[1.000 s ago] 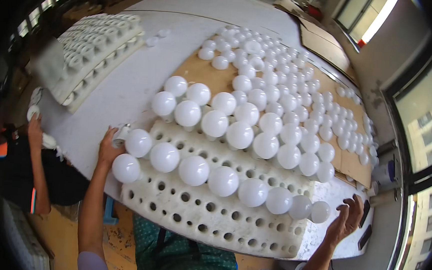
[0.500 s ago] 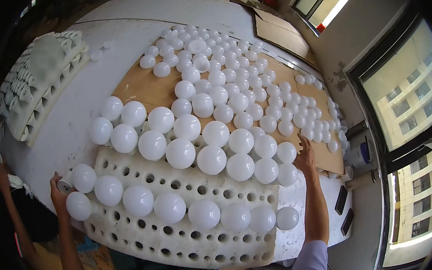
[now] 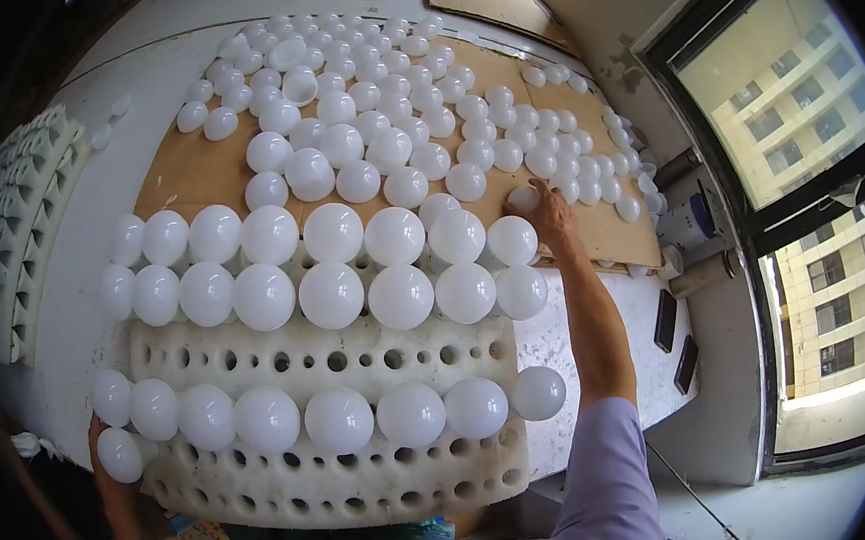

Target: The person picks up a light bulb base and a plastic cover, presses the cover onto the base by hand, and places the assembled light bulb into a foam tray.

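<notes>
My right hand reaches over the brown cardboard, its fingers curled around a white globe bulb cover. At the lower left, my left hand is mostly hidden behind a white globe bulb, which lies tilted at the end of a foam tray; its fingers and anything in them do not show. A front row of white bulbs stands in the holed foam tray. Behind it, two more rows of bulbs stand in foam.
Many loose white bulb covers crowd the cardboard. More foam with cone-shaped pieces stands at the left. Two dark phone-like objects lie at the table's right edge, near a white bucket and the window wall.
The view has shifted to the right. My right hand has moved from the right end of the bulb rows onto the cardboard and gripped a cover. My left hand, earlier holding a bulb base, is now mostly hidden.
</notes>
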A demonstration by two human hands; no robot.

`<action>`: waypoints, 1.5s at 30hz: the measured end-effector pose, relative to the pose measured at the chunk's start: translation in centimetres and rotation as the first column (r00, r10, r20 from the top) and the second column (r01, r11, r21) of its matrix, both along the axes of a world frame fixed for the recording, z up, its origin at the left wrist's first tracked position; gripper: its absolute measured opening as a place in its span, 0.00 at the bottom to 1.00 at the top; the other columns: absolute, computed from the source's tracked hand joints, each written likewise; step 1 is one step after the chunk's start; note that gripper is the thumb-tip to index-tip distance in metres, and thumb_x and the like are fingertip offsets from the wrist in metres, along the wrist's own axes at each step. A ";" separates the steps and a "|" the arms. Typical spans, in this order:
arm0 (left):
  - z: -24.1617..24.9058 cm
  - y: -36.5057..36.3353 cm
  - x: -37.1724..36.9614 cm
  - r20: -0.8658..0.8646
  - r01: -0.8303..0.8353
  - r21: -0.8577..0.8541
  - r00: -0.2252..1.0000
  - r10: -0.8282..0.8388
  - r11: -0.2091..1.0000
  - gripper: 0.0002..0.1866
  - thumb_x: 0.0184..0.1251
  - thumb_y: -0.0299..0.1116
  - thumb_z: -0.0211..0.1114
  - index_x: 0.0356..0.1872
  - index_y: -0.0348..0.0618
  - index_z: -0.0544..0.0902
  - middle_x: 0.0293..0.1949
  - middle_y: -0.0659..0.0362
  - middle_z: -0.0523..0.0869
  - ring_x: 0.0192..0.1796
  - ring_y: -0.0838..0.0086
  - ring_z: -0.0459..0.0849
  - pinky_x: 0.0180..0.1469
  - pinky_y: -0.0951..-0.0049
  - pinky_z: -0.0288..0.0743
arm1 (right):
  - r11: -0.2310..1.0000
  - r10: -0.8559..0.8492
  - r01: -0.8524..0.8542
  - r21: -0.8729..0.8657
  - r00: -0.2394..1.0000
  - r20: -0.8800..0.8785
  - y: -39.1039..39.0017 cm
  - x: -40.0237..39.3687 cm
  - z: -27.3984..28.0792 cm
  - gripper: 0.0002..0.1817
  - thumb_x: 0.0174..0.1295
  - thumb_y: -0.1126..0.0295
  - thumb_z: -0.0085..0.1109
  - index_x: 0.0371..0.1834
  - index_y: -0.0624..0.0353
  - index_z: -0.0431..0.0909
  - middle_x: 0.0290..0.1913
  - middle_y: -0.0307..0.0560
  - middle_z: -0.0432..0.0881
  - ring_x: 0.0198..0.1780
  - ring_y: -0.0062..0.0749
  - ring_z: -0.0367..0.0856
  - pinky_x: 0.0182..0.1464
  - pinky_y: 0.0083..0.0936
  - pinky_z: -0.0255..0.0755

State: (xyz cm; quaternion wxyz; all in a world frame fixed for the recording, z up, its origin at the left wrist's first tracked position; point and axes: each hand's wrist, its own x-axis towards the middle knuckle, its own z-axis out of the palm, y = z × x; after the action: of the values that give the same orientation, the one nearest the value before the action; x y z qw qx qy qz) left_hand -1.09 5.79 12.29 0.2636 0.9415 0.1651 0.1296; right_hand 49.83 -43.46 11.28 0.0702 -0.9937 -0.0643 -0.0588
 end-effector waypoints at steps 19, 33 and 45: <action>-11.6 8.1 -1.2 0.110 -0.267 0.126 0.961 0.254 0.955 0.32 0.49 0.28 0.68 0.59 0.36 0.69 0.51 0.51 0.78 0.51 0.64 0.76 0.54 0.66 0.69 | -0.257 0.142 -0.012 0.966 0.989 0.050 -10.7 -25.9 1.2 0.45 0.42 0.64 0.74 0.62 0.58 0.56 0.47 0.55 0.74 0.35 0.39 0.82 0.30 0.23 0.79; -2.1 -7.0 -10.3 0.374 0.306 -0.927 0.699 0.609 0.218 0.54 0.41 0.52 0.76 0.64 0.29 0.58 0.60 0.40 0.69 0.33 0.78 0.82 0.29 0.87 0.78 | -0.226 0.667 0.033 0.974 0.734 0.130 2.8 -34.9 5.1 0.55 0.25 0.63 0.84 0.59 0.48 0.54 0.50 0.61 0.69 0.37 0.46 0.81 0.28 0.30 0.81; -1.2 -18.9 -5.2 0.282 0.274 -0.959 0.946 -0.159 -0.072 0.29 0.47 0.39 0.77 0.49 0.34 0.76 0.42 0.57 0.83 0.45 0.78 0.79 0.50 0.74 0.73 | -0.027 0.871 0.350 0.936 0.469 -0.150 13.2 -41.3 1.1 0.54 0.33 0.54 0.80 0.63 0.56 0.55 0.49 0.58 0.71 0.43 0.45 0.80 0.38 0.33 0.81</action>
State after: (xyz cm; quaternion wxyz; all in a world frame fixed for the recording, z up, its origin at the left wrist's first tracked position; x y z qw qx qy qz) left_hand -6.25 -13.16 11.13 0.8794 0.4728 0.0445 -0.0341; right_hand 8.56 -30.29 12.41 0.7497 -0.4905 -0.2066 0.3933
